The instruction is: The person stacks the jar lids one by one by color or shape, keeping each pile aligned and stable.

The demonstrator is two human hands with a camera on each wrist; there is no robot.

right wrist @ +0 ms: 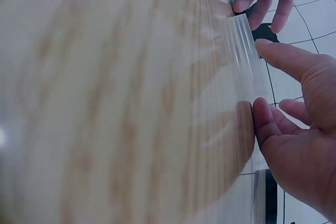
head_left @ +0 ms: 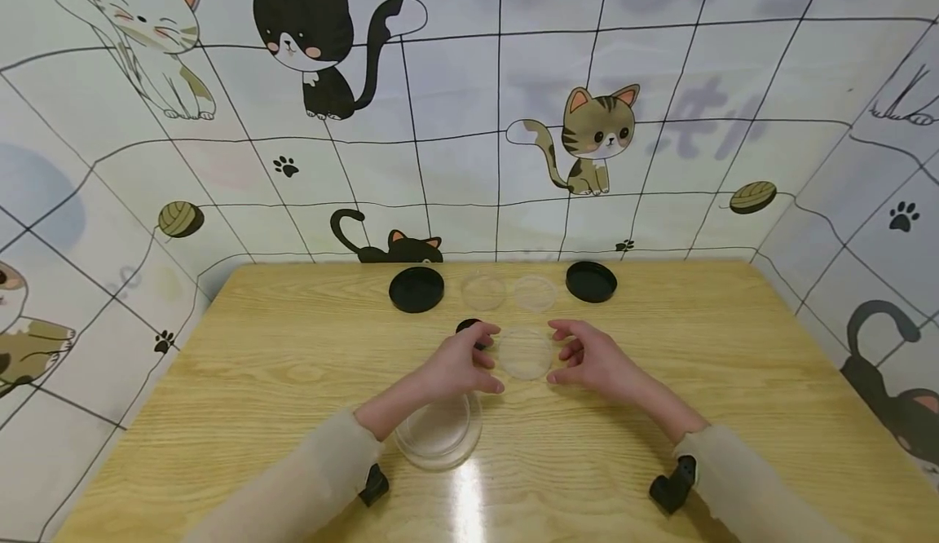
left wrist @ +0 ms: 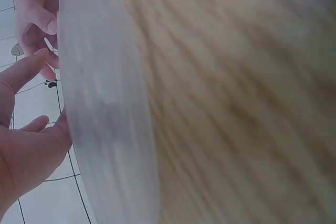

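Observation:
A clear, shallow round dish, like a petri dish, lies on the table between the two hands. Just left of it is the left hand, fingers and thumb spread and holding nothing. On the other side, the right hand faces the dish with thumb and fingers apart, fingertips close to the rim. Behind the left fingers sits a small black round piece, partly hidden. Below the left forearm rests a larger clear round dish with a smaller clear circle within it; its pale side wall fills much of the left wrist view.
Along the back of the wooden table stand a black round dish, two clear round dishes, one at left and one at right, and another black round dish. A cat-patterned cloth surrounds the table behind and at the sides.

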